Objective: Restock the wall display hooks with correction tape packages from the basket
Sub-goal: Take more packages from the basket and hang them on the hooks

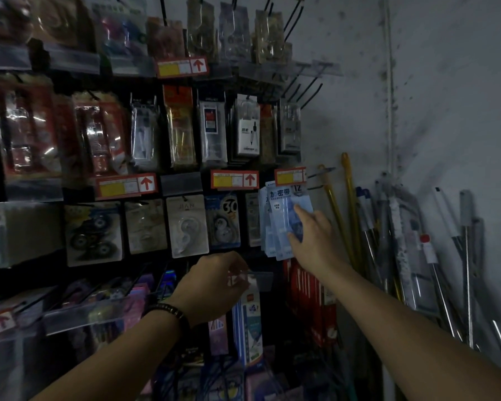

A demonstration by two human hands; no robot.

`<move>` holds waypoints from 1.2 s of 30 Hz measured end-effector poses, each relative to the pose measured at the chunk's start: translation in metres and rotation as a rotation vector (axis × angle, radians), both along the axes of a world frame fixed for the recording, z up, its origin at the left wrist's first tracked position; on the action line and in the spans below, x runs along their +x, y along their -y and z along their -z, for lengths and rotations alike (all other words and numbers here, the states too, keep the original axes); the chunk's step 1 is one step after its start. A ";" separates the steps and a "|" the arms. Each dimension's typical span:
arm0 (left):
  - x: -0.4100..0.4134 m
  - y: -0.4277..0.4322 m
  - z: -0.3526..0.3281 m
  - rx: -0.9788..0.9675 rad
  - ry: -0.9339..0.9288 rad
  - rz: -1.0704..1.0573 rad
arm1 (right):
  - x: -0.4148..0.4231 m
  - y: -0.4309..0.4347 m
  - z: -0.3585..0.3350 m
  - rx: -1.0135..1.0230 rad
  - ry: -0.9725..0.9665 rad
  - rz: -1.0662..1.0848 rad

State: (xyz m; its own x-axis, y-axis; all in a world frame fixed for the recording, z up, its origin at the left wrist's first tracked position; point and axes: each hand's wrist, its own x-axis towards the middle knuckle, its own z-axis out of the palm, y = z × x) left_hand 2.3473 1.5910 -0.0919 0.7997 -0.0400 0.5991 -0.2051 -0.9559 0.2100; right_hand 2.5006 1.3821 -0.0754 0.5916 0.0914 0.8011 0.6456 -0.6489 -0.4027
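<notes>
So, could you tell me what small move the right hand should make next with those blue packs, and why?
Probably slide the blue packs further back along their hook. The right hand presses on the front pack, and the stack looks fanned and tilted rather than hanging flush like the neighbouring packs. The left hand is lower, by a clear tag holder.

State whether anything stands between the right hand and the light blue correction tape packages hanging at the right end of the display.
Nothing visible does. The right hand already rests on the front of the light blue correction tape packages, fingers spread on the top one.
</notes>
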 end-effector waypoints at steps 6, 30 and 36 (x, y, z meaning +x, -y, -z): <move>-0.002 0.001 0.001 0.026 0.000 0.021 | -0.001 0.001 0.002 0.010 -0.026 -0.003; -0.058 -0.018 0.048 0.036 -0.181 -0.053 | -0.021 -0.029 0.038 -0.091 -0.141 0.123; -0.116 -0.046 0.142 -0.001 -0.356 -0.129 | -0.120 -0.040 0.127 0.000 -0.009 -0.022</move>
State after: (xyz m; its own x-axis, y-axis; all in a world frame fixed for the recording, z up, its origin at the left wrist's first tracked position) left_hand 2.2310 1.6369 -0.2339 0.9562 0.0751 0.2828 0.0028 -0.9688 0.2478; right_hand 2.3803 1.4218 -0.2028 0.5967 0.1044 0.7956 0.6557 -0.6349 -0.4085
